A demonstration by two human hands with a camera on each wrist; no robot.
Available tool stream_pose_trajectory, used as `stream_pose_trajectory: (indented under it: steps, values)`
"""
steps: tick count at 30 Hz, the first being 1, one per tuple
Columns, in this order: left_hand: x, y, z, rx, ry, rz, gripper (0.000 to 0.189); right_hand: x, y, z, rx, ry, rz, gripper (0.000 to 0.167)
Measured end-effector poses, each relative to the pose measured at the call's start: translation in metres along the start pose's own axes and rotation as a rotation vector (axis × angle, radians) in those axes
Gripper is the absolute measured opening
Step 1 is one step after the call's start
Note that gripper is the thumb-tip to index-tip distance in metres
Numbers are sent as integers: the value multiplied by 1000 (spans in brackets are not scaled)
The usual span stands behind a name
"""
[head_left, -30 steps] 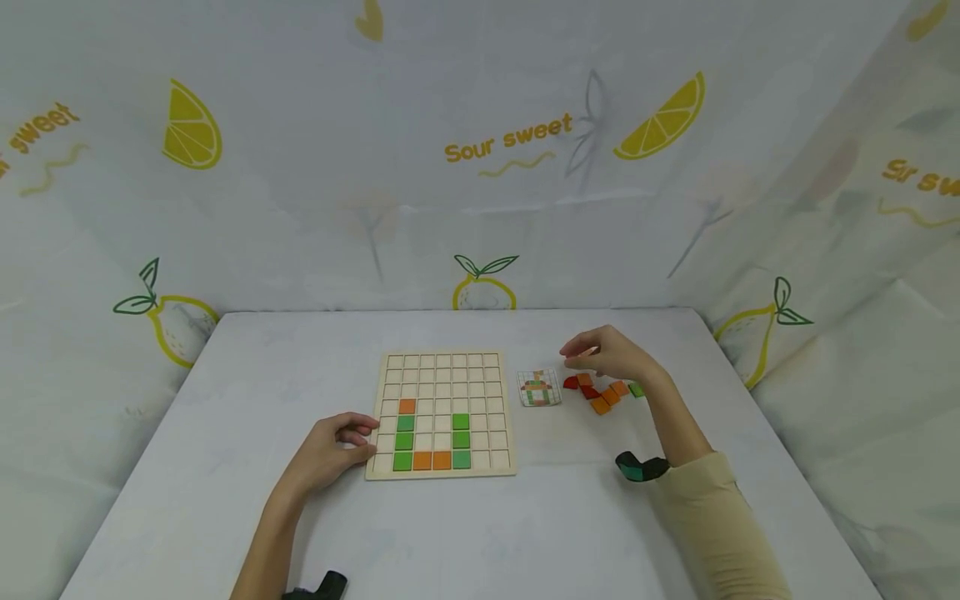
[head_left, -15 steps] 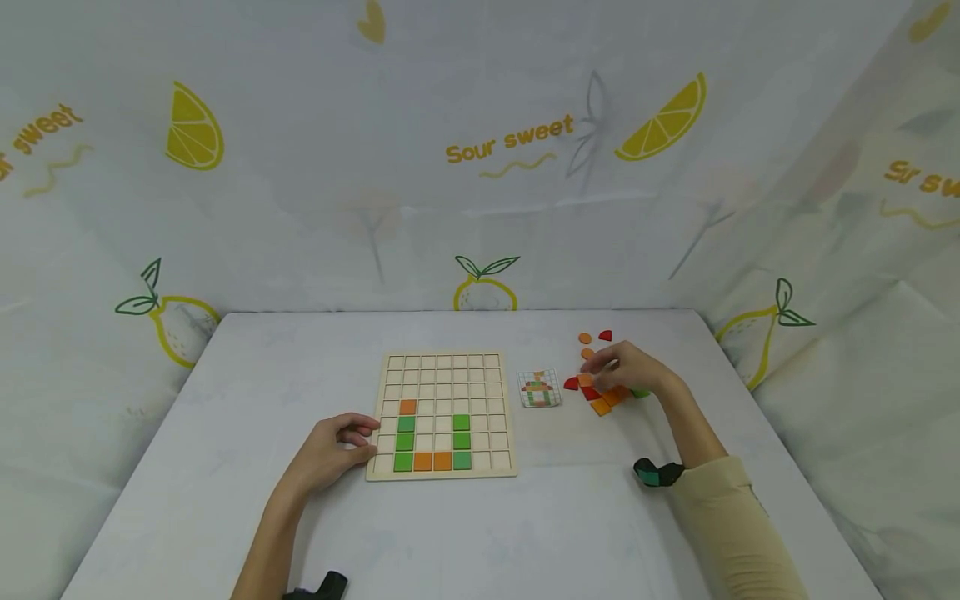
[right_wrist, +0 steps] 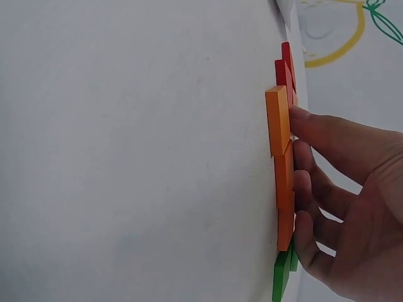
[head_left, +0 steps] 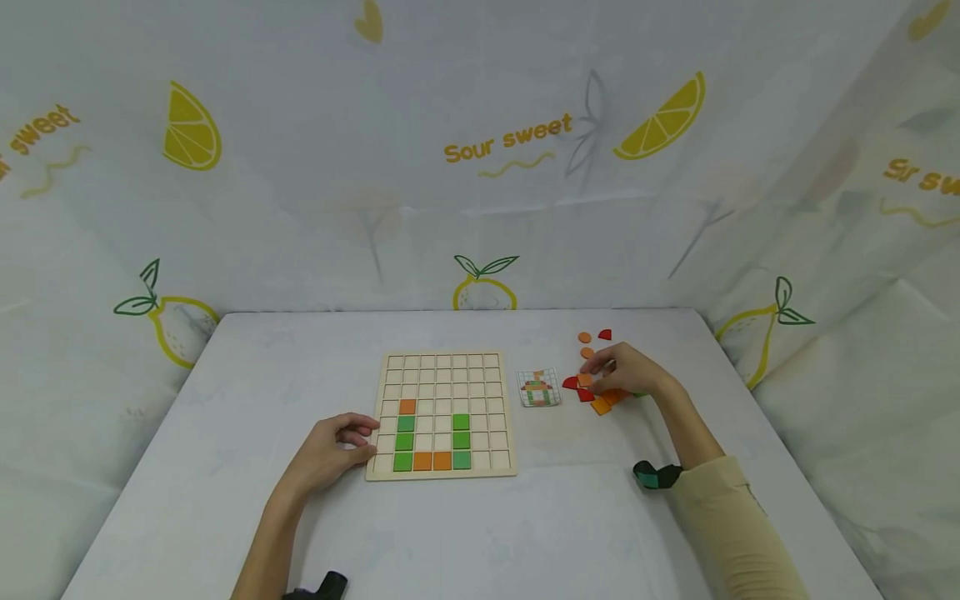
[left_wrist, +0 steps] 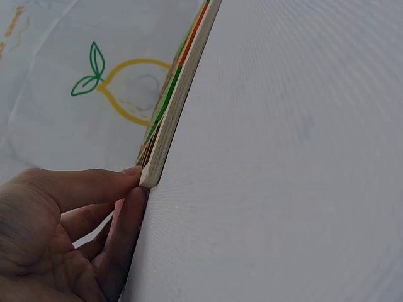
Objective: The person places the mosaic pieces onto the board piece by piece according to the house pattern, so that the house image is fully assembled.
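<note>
In the head view my left hand [head_left: 330, 450] rests beside a wooden grid board [head_left: 487, 400], thumb and fingertips touching its left edge. Green and orange square tiles fill some of the board's cells in a U-like shape. In the left wrist view the thumb [left_wrist: 94, 185] lies against the board's corner. My right hand [head_left: 626, 367] reaches over a loose group of pieces, fingertips down among them. Close to those fingertips are an orange square tile [head_left: 585, 380] and a red piece [head_left: 585, 396]. The right wrist view shows orange tiles [right_wrist: 278, 119] in front of the fingers, partly hiding the fingertips.
A small printed pattern card [head_left: 539, 387] lies between the board and the loose pieces. Behind the right hand lie orange discs [head_left: 584, 337] and a red quarter-round piece [head_left: 605, 334]. Green tiles [right_wrist: 282, 277] sit at the group's right end. A lemon-print cloth hangs around the table.
My right hand has come down and nearer, off the back pieces and onto the loose group, uncovering orange discs and a red quarter-round piece. A red piece has shifted slightly left. The left hand stays put.
</note>
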State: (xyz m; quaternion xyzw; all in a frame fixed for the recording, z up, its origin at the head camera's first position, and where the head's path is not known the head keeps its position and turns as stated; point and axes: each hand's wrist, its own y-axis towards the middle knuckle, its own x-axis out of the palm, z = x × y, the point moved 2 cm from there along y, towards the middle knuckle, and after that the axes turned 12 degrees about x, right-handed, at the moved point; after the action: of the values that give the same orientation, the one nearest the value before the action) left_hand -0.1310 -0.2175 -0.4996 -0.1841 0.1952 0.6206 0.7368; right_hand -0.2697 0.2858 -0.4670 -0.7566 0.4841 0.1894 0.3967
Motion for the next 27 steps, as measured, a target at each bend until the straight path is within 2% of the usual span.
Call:
stream_pose_trajectory:
  steps: [11, 27]
  values:
    - [0, 2, 0, 1, 12, 1, 36, 0, 1, 5, -26, -47, 35, 26]
    - [0, 1, -1, 9, 9, 1, 36, 0, 3, 7, -49, -77, 57, 26]
